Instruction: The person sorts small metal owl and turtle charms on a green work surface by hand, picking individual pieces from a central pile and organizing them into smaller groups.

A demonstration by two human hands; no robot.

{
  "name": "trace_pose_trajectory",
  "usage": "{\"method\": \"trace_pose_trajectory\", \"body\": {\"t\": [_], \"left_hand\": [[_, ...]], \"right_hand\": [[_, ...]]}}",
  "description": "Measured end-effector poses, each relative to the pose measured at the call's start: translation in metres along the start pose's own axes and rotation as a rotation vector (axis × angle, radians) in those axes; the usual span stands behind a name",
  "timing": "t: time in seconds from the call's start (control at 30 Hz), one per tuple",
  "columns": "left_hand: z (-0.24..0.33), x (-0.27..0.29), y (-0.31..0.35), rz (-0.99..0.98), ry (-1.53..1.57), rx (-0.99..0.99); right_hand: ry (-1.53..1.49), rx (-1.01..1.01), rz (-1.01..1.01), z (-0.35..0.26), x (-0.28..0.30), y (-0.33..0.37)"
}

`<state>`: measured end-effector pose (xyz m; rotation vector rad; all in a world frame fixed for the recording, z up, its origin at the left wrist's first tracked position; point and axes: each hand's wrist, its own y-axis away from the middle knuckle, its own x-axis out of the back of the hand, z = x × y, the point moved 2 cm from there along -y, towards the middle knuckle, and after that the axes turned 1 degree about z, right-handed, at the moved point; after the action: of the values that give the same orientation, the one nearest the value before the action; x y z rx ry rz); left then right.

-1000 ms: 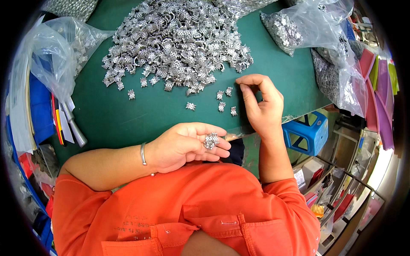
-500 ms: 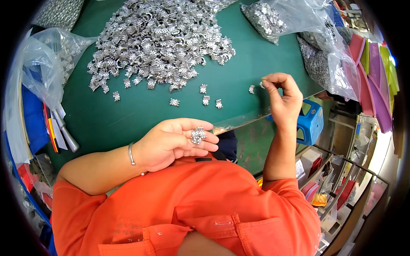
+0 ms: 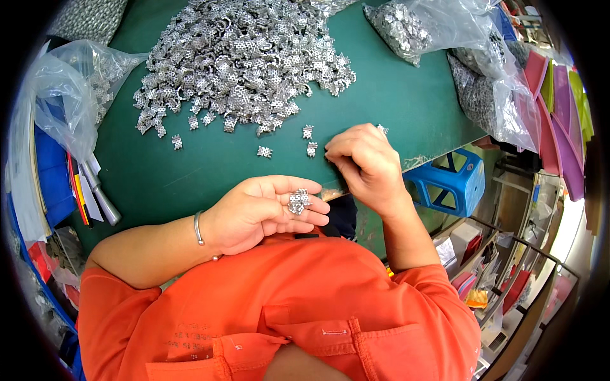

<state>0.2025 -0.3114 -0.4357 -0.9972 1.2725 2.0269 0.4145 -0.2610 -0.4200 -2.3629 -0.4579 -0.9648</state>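
My left hand (image 3: 264, 209) lies palm up at the near edge of the green table (image 3: 394, 95), cupping a few small silver perforated metal clips (image 3: 298, 200) on its fingers. My right hand (image 3: 365, 162) is curled knuckles-up beside it at the table edge, fingertips pinched together; what they hold is hidden. Three loose clips (image 3: 309, 132) lie just beyond the right hand's fingers, and a big heap of the same clips (image 3: 244, 57) covers the far middle of the table.
Clear plastic bags of clips sit at the left (image 3: 70, 82) and far right (image 3: 432, 22). Tools and a knife handle (image 3: 101, 197) lie at the left edge. A blue plastic stool (image 3: 448, 184) stands below the table's right edge, with shelves of small boxes further right.
My right hand has come back from the loose clips toward the table's near edge and closed into a curl. The left hand has stayed still with its clips.
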Motion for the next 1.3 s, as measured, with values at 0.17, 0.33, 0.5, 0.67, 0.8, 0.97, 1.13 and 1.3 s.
{"method": "trace_pose_trajectory", "body": {"t": [0.17, 0.33, 0.5, 0.67, 0.8, 0.97, 1.13, 1.3], "left_hand": [[0.001, -0.002, 0.001, 0.029, -0.049, -0.011], [0.000, -0.001, 0.000, 0.000, 0.018, 0.003], [-0.003, 0.004, -0.001, -0.038, 0.032, -0.019], [-0.003, 0.004, 0.000, -0.049, 0.014, -0.029], [0.000, 0.001, 0.000, -0.035, 0.032, 0.004], [-0.003, 0.004, -0.001, -0.025, 0.059, 0.015], [-0.004, 0.005, -0.001, -0.056, 0.062, -0.005], [-0.003, 0.004, -0.001, -0.055, 0.051, 0.004]], "right_hand": [[0.003, -0.275, 0.278, 0.021, 0.036, 0.004], [0.093, -0.469, 0.249, 0.041, 0.055, 0.020], [0.148, -0.323, 0.209, 0.028, 0.046, 0.010], [-0.027, -0.050, 0.091, -0.001, 0.007, -0.011], [-0.076, -0.005, 0.069, -0.005, -0.021, -0.009], [-0.053, -0.038, 0.084, 0.000, -0.015, -0.007], [-0.039, -0.051, 0.129, 0.002, -0.007, -0.014], [-0.035, -0.031, -0.001, -0.007, -0.011, -0.019]]}}
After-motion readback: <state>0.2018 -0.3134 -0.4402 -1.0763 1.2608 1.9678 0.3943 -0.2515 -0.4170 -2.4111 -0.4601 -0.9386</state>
